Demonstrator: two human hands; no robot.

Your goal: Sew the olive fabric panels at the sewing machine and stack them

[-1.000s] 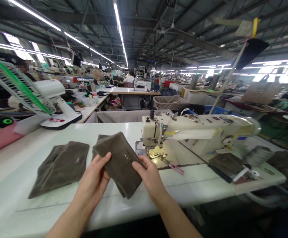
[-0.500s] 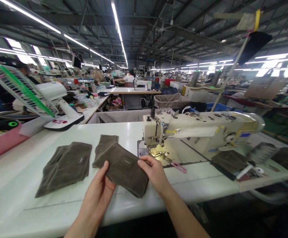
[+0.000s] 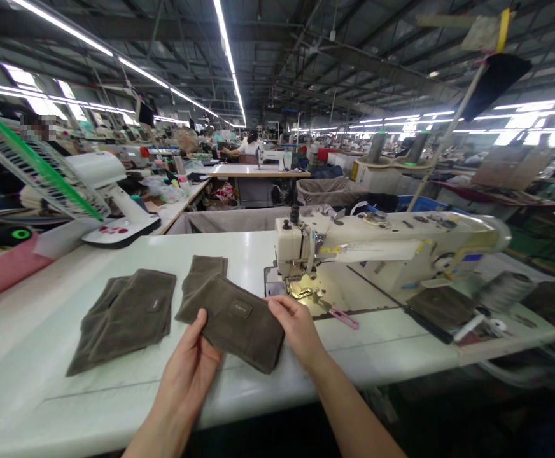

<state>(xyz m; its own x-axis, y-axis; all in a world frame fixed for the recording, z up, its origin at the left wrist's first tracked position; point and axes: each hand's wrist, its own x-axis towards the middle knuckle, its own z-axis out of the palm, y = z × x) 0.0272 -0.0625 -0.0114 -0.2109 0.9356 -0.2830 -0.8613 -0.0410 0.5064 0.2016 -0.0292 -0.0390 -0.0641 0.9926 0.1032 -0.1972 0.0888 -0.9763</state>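
Both hands hold a folded piece of dark olive-brown fabric (image 3: 246, 327) with a small stitched label patch (image 3: 240, 308), tilted above the white table. My left hand (image 3: 192, 356) grips its lower left side, thumb on top and fingers underneath. My right hand (image 3: 296, 327) pinches the upper right edge between thumb and fingers. Behind the held piece a smaller brown fabric piece (image 3: 205, 270) lies on the table. To the left rests a stack of similar brown pieces (image 3: 132, 318), the top one also labelled. A sewing machine (image 3: 301, 251) stands just beyond my right hand.
Pink-handled snips (image 3: 343, 317) lie by the needle plate. On the right are a black-handled tool (image 3: 428, 326), more brown fabric (image 3: 442, 304) and a grey thread cone (image 3: 504, 296). A white fan (image 3: 115, 203) stands at the left. A co-worker (image 3: 249, 146) sits farther back.
The held fabric has turned very slightly, its label now facing me a little more. Both hands keep the same grip. The view has shifted slightly.
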